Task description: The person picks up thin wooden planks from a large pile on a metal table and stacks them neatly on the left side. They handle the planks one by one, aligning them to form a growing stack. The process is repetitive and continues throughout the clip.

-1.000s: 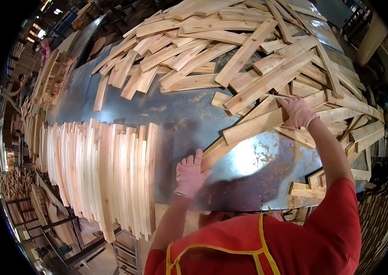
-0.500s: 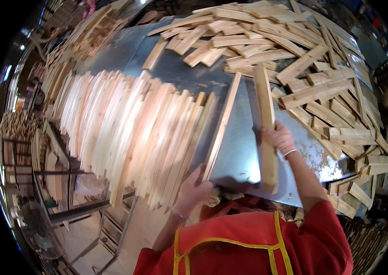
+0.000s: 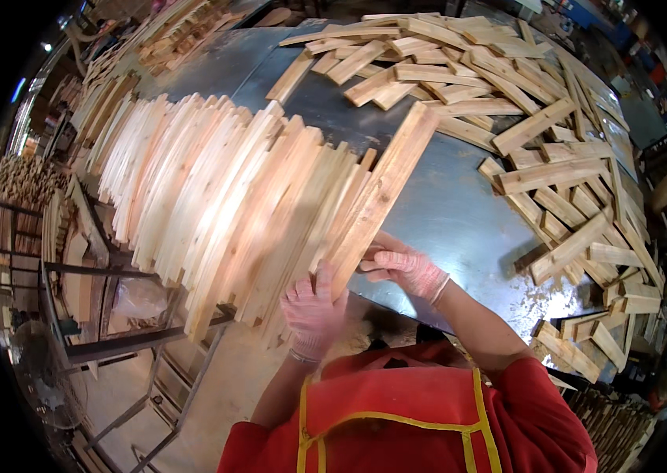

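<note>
A wooden plank (image 3: 380,185) slants up and away from me at the right end of a row of upright-standing strips. My left hand (image 3: 313,311), in a pale knitted glove, is closed around its near end, fingers over the left side. My right hand (image 3: 408,272), gloved too, is at the plank's lower right edge with its fingers bent against it; the plank hides part of their tips. Many pale wooden strips (image 3: 199,189) stand side by side in the row to the left, close against the held plank.
A grey metal tabletop (image 3: 459,213) lies beneath. Loose planks (image 3: 538,126) are heaped across its far and right parts. A dark metal frame (image 3: 113,351) stands below the row at the left, with a fan (image 3: 38,378) beyond it. More timber (image 3: 183,39) is stacked at the far left.
My right hand has brought its plank left from mid-table to the row and tilted it. My left hand has moved slightly up and left. The separate thin strip no longer stands apart.
</note>
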Demonstrator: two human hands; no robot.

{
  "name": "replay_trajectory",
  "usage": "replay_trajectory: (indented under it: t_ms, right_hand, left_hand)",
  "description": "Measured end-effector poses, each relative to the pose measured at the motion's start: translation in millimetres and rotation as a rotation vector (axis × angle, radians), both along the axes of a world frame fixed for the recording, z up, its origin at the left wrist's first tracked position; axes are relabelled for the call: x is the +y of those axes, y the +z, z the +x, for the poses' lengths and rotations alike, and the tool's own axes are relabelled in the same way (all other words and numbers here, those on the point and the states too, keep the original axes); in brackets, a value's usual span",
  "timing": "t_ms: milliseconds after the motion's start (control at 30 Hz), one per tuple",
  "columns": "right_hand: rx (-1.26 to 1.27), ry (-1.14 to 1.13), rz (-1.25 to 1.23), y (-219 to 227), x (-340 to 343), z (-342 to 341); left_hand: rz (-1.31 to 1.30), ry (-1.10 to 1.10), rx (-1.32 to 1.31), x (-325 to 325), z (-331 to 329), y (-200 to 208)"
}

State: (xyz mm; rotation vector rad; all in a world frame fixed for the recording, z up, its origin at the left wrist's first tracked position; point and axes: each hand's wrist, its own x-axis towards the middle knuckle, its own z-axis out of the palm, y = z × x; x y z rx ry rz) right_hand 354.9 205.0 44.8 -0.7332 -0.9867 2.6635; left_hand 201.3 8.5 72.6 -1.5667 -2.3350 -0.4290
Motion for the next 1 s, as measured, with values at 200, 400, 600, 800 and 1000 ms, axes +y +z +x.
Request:
replay_trajectory:
  t_ms: [200, 400, 600, 800, 1000]
  right_hand:
    - [0.131, -0.320, -0.112, 14.1, 20.0, 35.5]
    - [-0.093, -0.366, -0.131, -30.1, 52.1, 155.6]
    - [-0.550, -0.573, 0.822, 53.9, 293.3, 305.1]
    - [-0.736, -1.340, 0.893, 90.2, 408.3, 412.0]
    - [-1.290, -0.496, 1.248, 2.6, 177.3, 331.1]
  left_hand:
    - [-0.048, -0.111, -0.467, 47.6, 45.5, 14.3]
    - [-0.250, -0.061, -1.195, 79.6, 102.3, -19.2]
    - [-0.515, -0.230, -1.193, 98.3, 162.2, -39.7]
    - [-0.366, -0.449, -1.102, 110.8, 214.1, -84.4]
    - [-0.594, -0.245, -0.829, 135.5, 227.7, -30.5]
